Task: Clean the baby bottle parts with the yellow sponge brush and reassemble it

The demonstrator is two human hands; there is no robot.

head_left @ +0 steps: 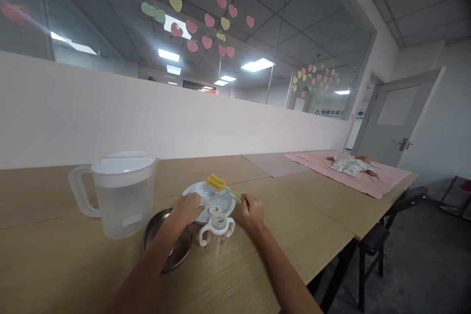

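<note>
My right hand [253, 210] is closed on the green handle of a bottle brush [216, 182], whose yellow sponge head is over a white plate [230, 208]. My left hand [188, 207] reaches to the plate's left side with its fingers curled together; a clear, thin thing shows by the fingertips, too faint to name. In front of the plate stands a clear baby bottle [218, 238] without a lid, with two white handles. A small white ring [213, 211] is just behind its mouth. Under my left forearm is a round metal dish [180, 250], partly hidden.
A translucent lidded pitcher [125, 201] stands at the left. Toward the far right, a baby doll [349, 166] in patterned clothes lies on a pink cloth [386, 181]. Black chairs [375, 240] stand along the table's right edge, and a white wall [176, 122] runs behind.
</note>
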